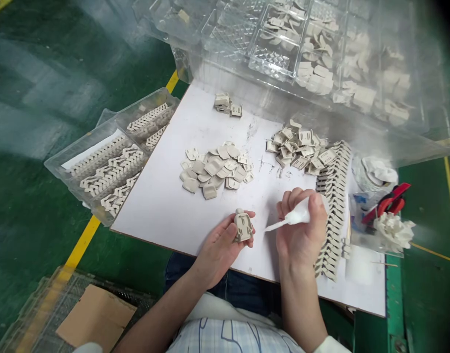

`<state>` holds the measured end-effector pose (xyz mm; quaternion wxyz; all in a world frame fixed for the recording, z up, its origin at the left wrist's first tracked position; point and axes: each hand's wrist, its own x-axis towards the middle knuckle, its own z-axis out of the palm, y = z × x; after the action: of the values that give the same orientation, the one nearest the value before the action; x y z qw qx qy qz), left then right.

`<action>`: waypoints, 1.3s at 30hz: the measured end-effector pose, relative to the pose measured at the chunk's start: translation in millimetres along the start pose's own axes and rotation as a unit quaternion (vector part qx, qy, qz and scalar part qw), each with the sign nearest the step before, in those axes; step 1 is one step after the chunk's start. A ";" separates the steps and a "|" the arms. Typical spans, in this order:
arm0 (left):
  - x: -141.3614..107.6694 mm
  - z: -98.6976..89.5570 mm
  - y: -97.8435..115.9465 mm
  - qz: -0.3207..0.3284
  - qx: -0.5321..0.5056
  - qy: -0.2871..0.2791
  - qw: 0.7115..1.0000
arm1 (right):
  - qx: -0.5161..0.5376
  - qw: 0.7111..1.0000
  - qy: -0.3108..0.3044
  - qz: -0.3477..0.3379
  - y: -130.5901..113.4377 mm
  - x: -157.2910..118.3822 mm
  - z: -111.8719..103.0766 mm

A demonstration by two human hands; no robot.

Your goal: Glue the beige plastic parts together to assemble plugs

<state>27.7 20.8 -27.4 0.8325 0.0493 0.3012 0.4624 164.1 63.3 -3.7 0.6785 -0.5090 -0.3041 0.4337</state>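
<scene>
My left hand (223, 245) holds a small beige plastic part (243, 226) between thumb and fingers, its slotted side facing up. In my right hand (302, 230) is a white squeeze bottle (299, 213), gripped in closed fingers. The bottle's thin nozzle points left, a short gap away from the beige part. Beyond my left hand lies a loose pile of rounded beige pieces (213, 169) on the white board (154, 211). A heap of squarer beige pieces (302, 147) sits past my right hand, and a long stacked row of parts (335, 211) runs beside it.
A clear compartment tray (276, 54) of beige pieces overhangs the board's far side. Another tray (110, 162) with rows of parts stands at the left. Red-handled scissors (388, 203) and crumpled white material (394, 233) are at the right edge. A small cluster (227, 105) lies far back.
</scene>
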 end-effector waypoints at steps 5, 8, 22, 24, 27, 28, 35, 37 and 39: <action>0.2 -0.3 -0.3 -0.003 -0.001 -0.002 1.000 | -0.069 0.994 0.032 -0.081 2.8 -5.6 0.1; 0.4 -0.7 -0.6 -0.003 0.004 0.001 1.000 | -0.111 0.987 0.053 -0.106 4.8 -8.7 -1.7; -1.5 0.0 1.9 -0.013 0.027 -0.004 1.000 | -0.175 0.972 0.063 -0.146 10.5 -13.6 -4.4; -1.5 0.1 1.7 -0.013 0.029 -0.005 0.999 | -0.176 0.971 0.060 -0.148 10.8 -14.4 -4.4; -0.8 -0.4 0.8 -0.012 0.025 -0.010 1.000 | -0.164 0.973 0.056 -0.149 11.0 -15.2 -4.0; -0.5 -0.7 0.5 -0.011 0.024 -0.012 1.000 | -0.160 0.974 0.055 -0.150 11.1 -15.2 -3.9; -0.4 -0.8 -0.1 -0.012 0.022 -0.020 0.999 | -0.144 0.974 0.042 -0.170 13.5 -13.8 -4.8; -0.6 -0.3 0.0 -0.011 0.022 -0.021 0.999 | -0.147 0.973 0.039 -0.172 14.4 -13.5 -4.8; -0.7 -0.1 0.2 -0.012 0.022 -0.022 0.999 | -0.149 0.973 0.038 -0.171 14.9 -13.7 -4.5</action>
<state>27.2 20.4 -27.1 0.8428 0.0744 0.2939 0.4447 157.9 50.7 -18.8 0.6702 -0.5610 -0.4220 0.2409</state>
